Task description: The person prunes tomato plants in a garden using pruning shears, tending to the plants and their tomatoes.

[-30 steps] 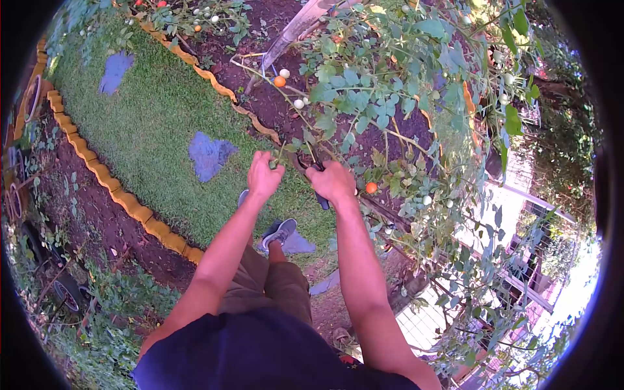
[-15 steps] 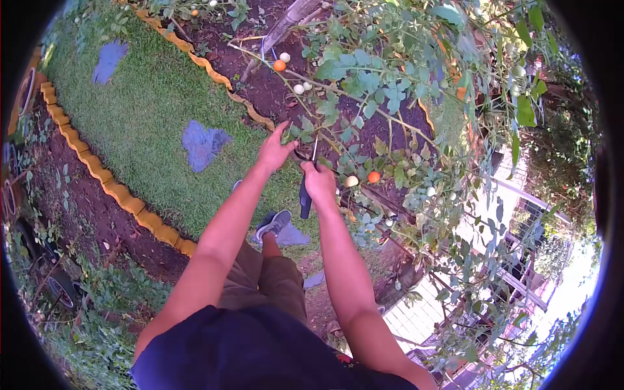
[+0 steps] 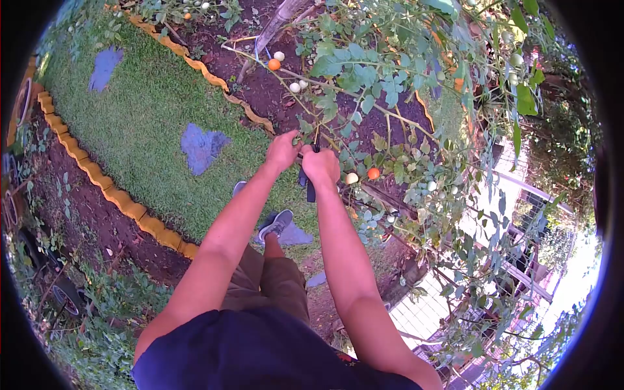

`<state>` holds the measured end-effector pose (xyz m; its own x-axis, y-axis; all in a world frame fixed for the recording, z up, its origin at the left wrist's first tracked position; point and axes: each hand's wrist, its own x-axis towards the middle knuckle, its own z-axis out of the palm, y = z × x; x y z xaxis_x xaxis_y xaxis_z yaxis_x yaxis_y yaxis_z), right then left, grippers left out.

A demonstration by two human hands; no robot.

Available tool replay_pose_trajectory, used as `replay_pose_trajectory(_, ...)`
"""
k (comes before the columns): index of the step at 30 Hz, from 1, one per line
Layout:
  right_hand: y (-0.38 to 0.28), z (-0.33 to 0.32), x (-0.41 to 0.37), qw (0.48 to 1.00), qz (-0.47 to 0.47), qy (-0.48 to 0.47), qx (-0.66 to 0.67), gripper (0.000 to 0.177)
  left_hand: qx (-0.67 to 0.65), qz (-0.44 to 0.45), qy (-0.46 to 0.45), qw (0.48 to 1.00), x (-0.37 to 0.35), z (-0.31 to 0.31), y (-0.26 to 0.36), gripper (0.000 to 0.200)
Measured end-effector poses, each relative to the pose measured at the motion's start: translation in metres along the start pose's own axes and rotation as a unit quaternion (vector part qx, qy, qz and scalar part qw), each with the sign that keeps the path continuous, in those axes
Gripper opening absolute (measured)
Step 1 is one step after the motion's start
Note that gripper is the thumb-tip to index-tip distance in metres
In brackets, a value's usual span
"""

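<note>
My right hand is wrapped round black-handled pruning shears, whose handles stick out below the fist. Their blade end is mostly hidden among leaves. Close beside it on the left, my left hand has its fingers drawn together at a leafy tomato stem. Whatever lies between those fingertips is too small to make out. Right of my hands hang a pale tomato and an orange tomato. Farther up the plant, another orange tomato hangs near some whitish ones.
A wooden stake stands in the dark soil, with a tie round it. Wavy orange edging borders the grass. A bluish stepping stone lies in the lawn. Dense tomato foliage fills the right side.
My left hand has closed its stretched fingers and moved slightly right, nearer my right hand. My right hand has turned and risen a little, with the shears' blade now less visible.
</note>
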<state>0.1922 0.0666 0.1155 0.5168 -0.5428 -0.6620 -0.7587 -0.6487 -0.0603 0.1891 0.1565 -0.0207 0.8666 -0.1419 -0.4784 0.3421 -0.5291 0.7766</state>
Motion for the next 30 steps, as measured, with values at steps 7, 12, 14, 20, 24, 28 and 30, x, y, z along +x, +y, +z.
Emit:
replay_pose_trajectory(7, -0.007, -0.007, 0.005, 1.000, 0.005, -0.011, 0.003, 0.057, 0.001, 0.024, 0.033, 0.999, -0.004, -0.008, 0.006, 0.039)
replay_pose_trajectory(12, 0.004, 0.005, 0.015, 1.000, -0.011, 0.022, 0.010, 0.051, -0.005, 0.009, 0.005, 1.000, -0.002, -0.014, 0.009, 0.039)
replay_pose_trajectory(14, 0.008, 0.005, 0.015, 1.000, -0.017, 0.022, 0.012, 0.049, -0.007, 0.012, 0.014, 1.000, 0.000, -0.010, 0.002, 0.038)
replay_pose_trajectory(20, 0.027, 0.019, -0.009, 0.999, -0.019, 0.027, 0.040, 0.050, 0.012, -0.015, 0.005, 1.000, -0.028, -0.023, -0.026, 0.040)
replay_pose_trajectory(24, 0.070, 0.038, -0.041, 0.990, -0.042, -0.055, 0.120, 0.049, 0.103, -0.062, -0.010, 0.993, -0.079, -0.042, -0.096, 0.051)
replay_pose_trajectory(28, 0.134, 0.063, -0.087, 0.989, -0.067, -0.106, 0.073, 0.046, 0.155, -0.195, -0.073, 0.966, -0.146, -0.074, -0.201, 0.060)
replay_pose_trajectory(30, 0.173, 0.067, -0.110, 0.987, -0.057, -0.151, 0.017, 0.050, 0.238, -0.212, -0.077, 0.945, -0.189, -0.103, -0.225, 0.061)
